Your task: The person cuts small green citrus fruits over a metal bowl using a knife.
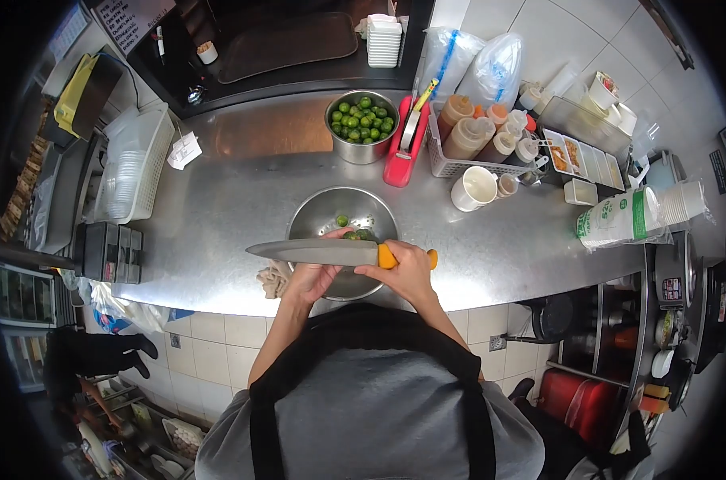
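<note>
A large knife [315, 252] with a broad grey blade and yellow handle lies level across the steel bowl [301, 210], its tip to the left. My right hand [408, 268] is wrapped round the handle. Behind the blade is my left hand [315, 278], palm up, its curled fingers around a small green lime [353, 235]; the blade hides part of both. Another small lime [342, 220] rests in the bowl. A metal pot [361, 152] full of whole green limes stands beyond the bowl.
Beside the pot lies a red-handled tool [398, 170]. To the right are a basket [452, 166] of sauce bottles, a white cup [473, 190] and wrapped paper cups [619, 220]. A cloth [275, 278] lies left of the bowl. Other people are at the lower left and lower right.
</note>
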Demonstrator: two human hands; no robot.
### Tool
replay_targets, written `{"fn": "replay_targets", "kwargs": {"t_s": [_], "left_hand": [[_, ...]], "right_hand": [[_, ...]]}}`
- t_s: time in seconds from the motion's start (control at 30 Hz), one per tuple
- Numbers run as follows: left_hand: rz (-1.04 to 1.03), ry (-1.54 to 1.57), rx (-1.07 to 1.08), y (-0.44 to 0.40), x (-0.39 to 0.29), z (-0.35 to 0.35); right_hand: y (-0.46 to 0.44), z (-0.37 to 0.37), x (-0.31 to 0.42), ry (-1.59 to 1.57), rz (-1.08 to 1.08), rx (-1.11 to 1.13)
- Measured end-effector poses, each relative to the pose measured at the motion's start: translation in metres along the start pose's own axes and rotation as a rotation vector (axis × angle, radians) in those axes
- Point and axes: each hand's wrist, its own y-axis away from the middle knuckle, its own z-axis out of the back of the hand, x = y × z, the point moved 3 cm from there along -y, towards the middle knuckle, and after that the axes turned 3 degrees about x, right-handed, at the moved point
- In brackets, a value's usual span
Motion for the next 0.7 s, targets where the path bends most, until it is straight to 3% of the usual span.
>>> {"fn": "replay_targets", "kwargs": {"t_s": [0.7], "left_hand": [[-0.191,-0.148,-0.13,0.0048,0.0012,-0.0009]], "right_hand": [[0.003,-0.005,0.0016,-0.023,-0.019,0.008]]}}
